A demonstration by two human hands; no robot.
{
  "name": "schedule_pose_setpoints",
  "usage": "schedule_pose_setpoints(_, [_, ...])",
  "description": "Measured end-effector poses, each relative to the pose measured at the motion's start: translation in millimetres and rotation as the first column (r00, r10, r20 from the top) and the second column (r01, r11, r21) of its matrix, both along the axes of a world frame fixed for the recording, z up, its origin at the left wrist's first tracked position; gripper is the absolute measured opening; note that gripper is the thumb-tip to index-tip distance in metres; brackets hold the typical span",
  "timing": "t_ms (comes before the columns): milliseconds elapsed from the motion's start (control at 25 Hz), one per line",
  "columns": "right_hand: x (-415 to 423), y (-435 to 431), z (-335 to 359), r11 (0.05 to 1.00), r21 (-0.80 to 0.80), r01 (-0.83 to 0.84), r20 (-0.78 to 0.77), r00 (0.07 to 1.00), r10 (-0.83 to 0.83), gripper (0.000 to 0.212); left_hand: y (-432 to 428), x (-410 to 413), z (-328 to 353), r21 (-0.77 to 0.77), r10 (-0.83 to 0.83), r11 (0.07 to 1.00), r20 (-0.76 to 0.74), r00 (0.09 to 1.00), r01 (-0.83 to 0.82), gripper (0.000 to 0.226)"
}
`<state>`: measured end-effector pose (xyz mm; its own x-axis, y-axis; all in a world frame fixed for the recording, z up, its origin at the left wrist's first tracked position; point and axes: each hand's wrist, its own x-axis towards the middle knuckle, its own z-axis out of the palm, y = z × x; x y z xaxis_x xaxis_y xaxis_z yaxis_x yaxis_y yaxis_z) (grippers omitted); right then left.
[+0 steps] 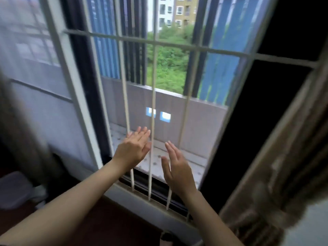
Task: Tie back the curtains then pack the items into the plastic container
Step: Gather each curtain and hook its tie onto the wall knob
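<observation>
Both my hands are raised in front of a barred window. My left hand [134,148] is flat with fingers apart and holds nothing. My right hand [177,169] is to its right, also flat, fingers extended, empty. A brownish patterned curtain [276,189] hangs blurred at the right edge, apart from both hands. Another curtain [19,135], grey-brown and blurred, hangs at the far left. A pale translucent plastic container [14,190] sits low at the left, partly hidden by that curtain.
White window bars [152,107] stand right behind my hands, above a grey sill [142,201]. A white window frame [74,96] runs down the left. A dark reddish surface [99,222] lies below the sill. Outside are a concrete ledge, trees and buildings.
</observation>
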<state>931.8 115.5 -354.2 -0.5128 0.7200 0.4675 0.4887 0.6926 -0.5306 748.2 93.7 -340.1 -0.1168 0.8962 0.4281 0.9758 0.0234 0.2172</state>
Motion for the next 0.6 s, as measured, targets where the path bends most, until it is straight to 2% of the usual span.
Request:
schedule_pose_setpoints(160, [-97.4,8.8,40.0,0.987,0.005,-0.16,0.153,0.976,0.157,0.078,-27.2,-97.3,51.3,-0.11,0.151,0.981,-0.074,0.986,-0.159,0.079])
schedule_pose_setpoints(240, [-150.4,7.1,60.0,0.969,-0.006,-0.248,0.172,0.954,0.245,0.082,-44.3,-146.5,72.1,-0.12,0.24,0.961,-0.079,0.968,-0.248,0.073])
schedule_pose_setpoints(360, [-229.0,1.4,78.5,0.932,0.008,-0.363,0.176,0.918,0.356,0.089,-67.6,-218.0,86.5,-0.09,0.334,0.93,-0.198,0.921,-0.357,0.062])
schedule_pose_setpoints(600, [-414.8,-28.4,85.9,0.865,0.021,-0.502,0.246,0.841,0.482,0.082,-128.1,-372.8,113.3,-0.119,0.472,0.854,-0.234,0.85,-0.507,0.066])
